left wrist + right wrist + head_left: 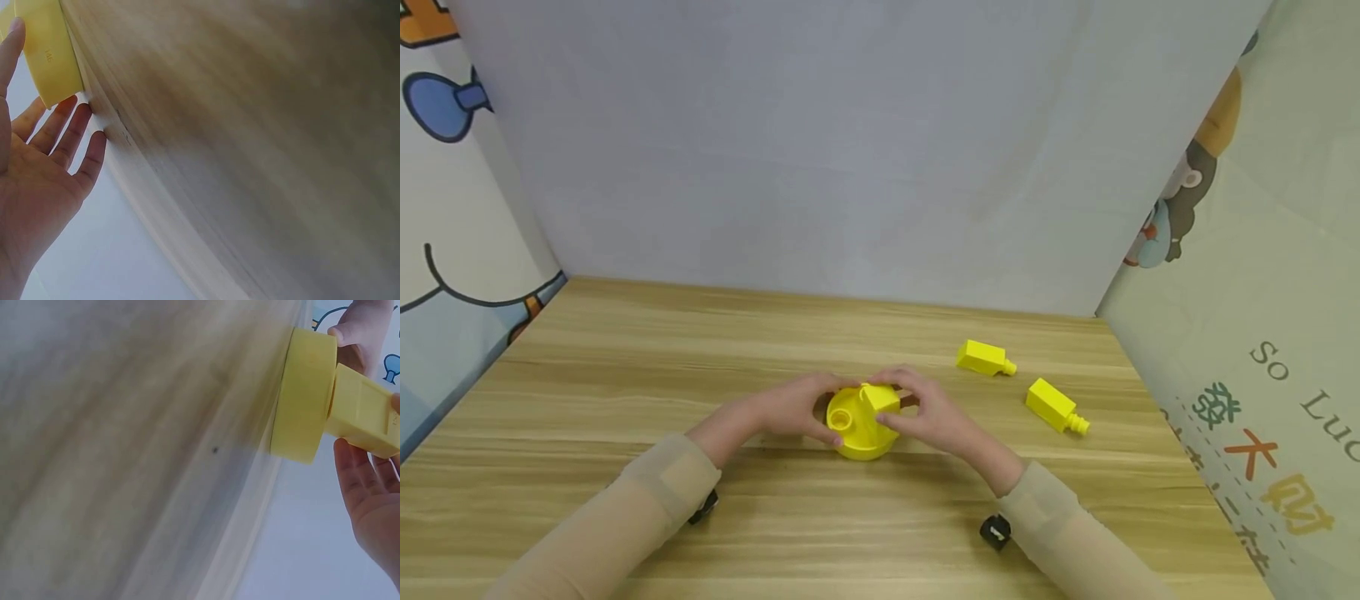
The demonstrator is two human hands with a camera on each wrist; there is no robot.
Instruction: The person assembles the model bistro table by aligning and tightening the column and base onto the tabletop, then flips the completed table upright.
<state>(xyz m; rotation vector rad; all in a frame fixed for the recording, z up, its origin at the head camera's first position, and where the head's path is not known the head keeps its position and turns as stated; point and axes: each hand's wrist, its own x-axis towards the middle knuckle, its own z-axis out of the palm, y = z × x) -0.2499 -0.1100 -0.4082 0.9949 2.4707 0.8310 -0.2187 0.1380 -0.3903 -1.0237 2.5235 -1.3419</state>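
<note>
A round yellow base [861,452] stands on the wooden table, with a raised ring-shaped socket [840,420] showing on its left side. My left hand [797,407] holds the base from the left, thumb at the near rim and fingers round the far side. A yellow rectangular block [359,406] stands upright at the right part of the base. My right hand [932,415] grips this block between thumb and fingers. Its lower end meets the top of the base, so any stub under it is hidden.
Two more yellow blocks lie on their sides to the right: one farther back [981,357], one nearer [1051,405] with a threaded stub. Behind the table [700,333] hangs a pale grey cloth [850,167]. Printed cloths flank both sides.
</note>
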